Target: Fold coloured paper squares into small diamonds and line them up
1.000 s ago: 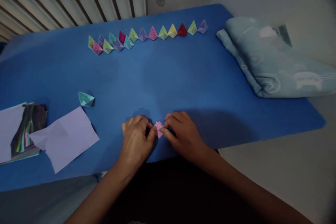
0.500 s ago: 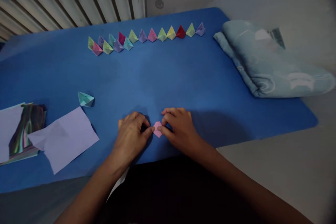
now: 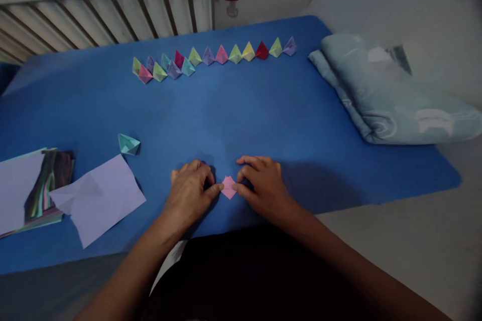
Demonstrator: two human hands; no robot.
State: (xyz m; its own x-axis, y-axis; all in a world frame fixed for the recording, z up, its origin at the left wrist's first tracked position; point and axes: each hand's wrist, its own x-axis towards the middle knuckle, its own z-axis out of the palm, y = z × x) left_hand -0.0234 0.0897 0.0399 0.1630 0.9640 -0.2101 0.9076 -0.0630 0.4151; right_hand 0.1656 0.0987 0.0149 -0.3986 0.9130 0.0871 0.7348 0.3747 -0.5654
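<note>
A small pink folded paper (image 3: 228, 188) lies on the blue surface near its front edge, diamond-shaped with a jagged top. From the left, my left hand (image 3: 194, 188) pinches its side corner, the thumb tip on the paper and the other fingers curled. On the opposite corner is the thumb of my right hand (image 3: 261, 183), its fingers bent too. What the fingertips do beneath the paper is hidden. Left of my hands stands a teal folded paper boat (image 3: 129, 145), and below it lies a lilac paper sheet (image 3: 103, 200) with a torn or cut-in left side.
Several coloured folded paper boats (image 3: 222, 54) stand in a row along the back of the blue surface (image 3: 241, 110). A stack of paper (image 3: 18, 190) sits at far left. At right lies a folded grey-green blanket (image 3: 387, 95). A radiator (image 3: 113, 15) is behind.
My right thumb has slid outward from the middle of the pink paper to its right corner, baring more of it. The whole view has shifted slightly.
</note>
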